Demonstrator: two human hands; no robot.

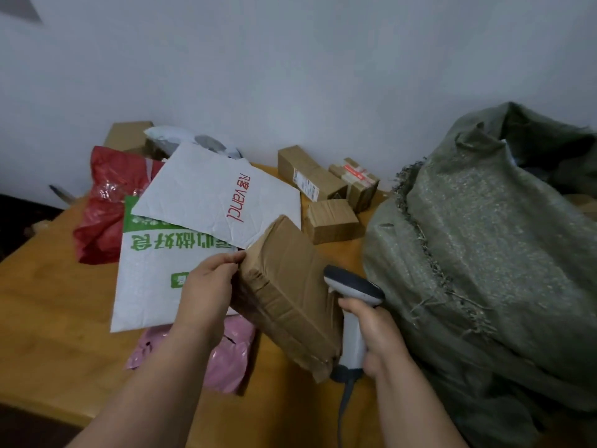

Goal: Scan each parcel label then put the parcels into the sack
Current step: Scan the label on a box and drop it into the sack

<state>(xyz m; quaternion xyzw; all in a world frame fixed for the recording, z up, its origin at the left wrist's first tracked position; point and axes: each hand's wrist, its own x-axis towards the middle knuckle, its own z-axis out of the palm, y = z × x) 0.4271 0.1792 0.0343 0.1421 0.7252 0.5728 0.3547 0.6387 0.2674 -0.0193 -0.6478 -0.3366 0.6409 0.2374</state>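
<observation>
1. I see the left hand (206, 286) holding a brown box (287, 295) up over the wooden table (48, 318). Its fingers curl round the box's left edge, and the box is tilted.
2. The right hand (376, 337) is just right of the box. Its fingers wrap tight round the handle of a grey scanner (353, 286). The scanner's head sits close beside the box's right side.
3. The big green sack (484, 270) stands right of the box, past the scanner. Its mouth is at the top.
4. Behind the box lie a white mailer (206, 192) with red letters, a white and green mailer (151, 273), and a red bag (103, 205).
5. A pink bag (229, 360) lies under the box, on the table.
6. Three small cardboard boxes (326, 195) sit behind the box, near the wall.
</observation>
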